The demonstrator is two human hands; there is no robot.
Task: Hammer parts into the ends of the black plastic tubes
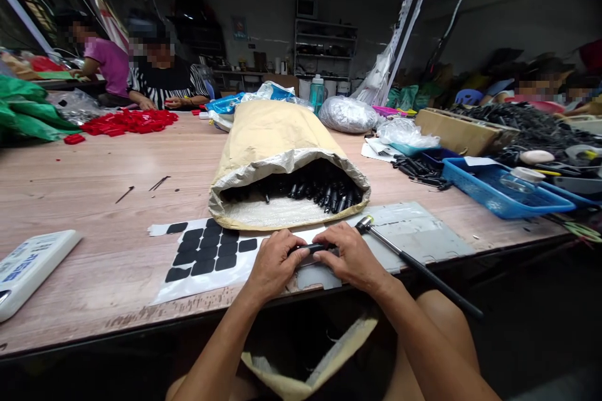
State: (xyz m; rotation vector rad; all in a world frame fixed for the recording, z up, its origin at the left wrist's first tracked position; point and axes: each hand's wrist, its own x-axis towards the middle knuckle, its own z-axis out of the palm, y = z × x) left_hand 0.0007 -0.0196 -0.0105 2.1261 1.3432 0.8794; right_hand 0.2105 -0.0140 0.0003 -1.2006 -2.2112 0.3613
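Between my two hands, just above the table's front edge, is a slim black rod-shaped piece [310, 249]. My left hand [277, 261] pinches its left end, and my right hand [345, 254] grips the right end, which the fingers partly hide. Behind them lies a tan sack [282, 131], its mouth facing me, with many similar black pieces [336, 195] inside. To the left of my left hand is a white sheet [244, 270] bearing black rounded-square stickers [204, 252]. Close to my right hand lies a hammer [399, 255], its black handle reaching past the edge.
A second open sack [324, 369] sits below the edge between my legs. Red parts [129, 121] are heaped at the far left, near two people. A blue basket [503, 194] stands right; a white device [37, 269] lies at left. A grey board [423, 232] lies under the hammer.
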